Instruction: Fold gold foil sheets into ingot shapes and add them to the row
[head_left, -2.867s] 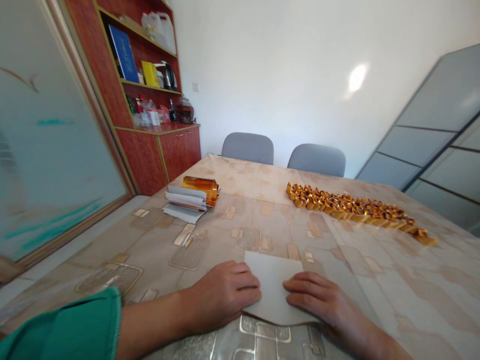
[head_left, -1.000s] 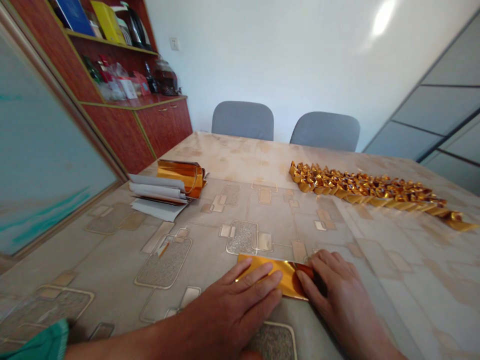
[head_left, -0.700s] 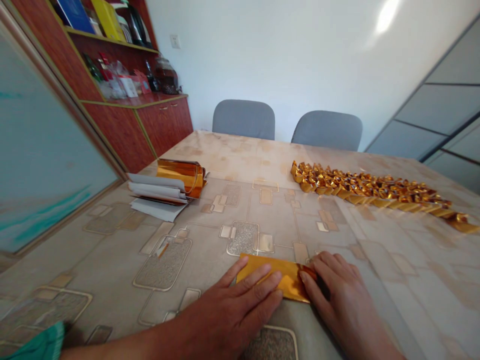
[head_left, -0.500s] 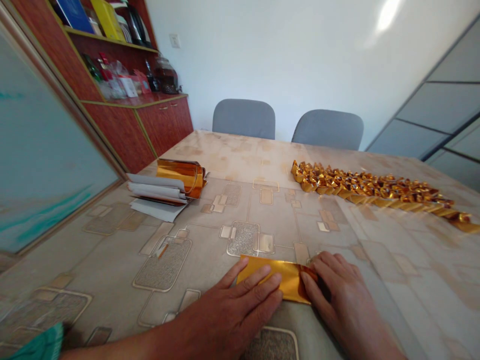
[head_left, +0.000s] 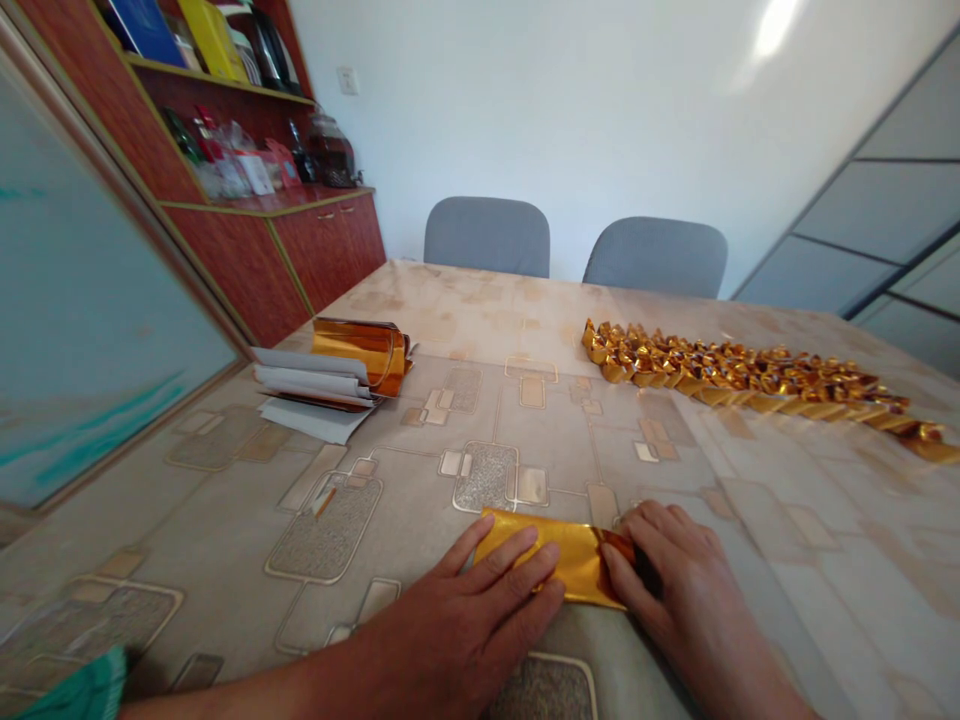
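Note:
A folded strip of gold foil paper (head_left: 581,560) lies flat on the table near its front edge. My left hand (head_left: 487,610) rests on the strip's left part with the fingers spread and stretched out, pressing it down. At the strip's right end, my right hand (head_left: 667,580) pinches the foil between thumb and curled fingers, where a darker, turned-over flap shows. The fingertips of this hand are partly hidden behind the thumb.
A stack of gold foil sheets with white backs (head_left: 330,375) lies at the left. Rows of folded gold foil pieces (head_left: 735,375) stretch across the right side. Two grey chairs (head_left: 487,235) stand behind the patterned table (head_left: 420,480); a red cabinet (head_left: 330,240) is at back left.
Both hands stay almost where they were, still holding the foil strip. The strip's surface looks slightly more crinkled, and its lower right edge has shifted a little to the right.

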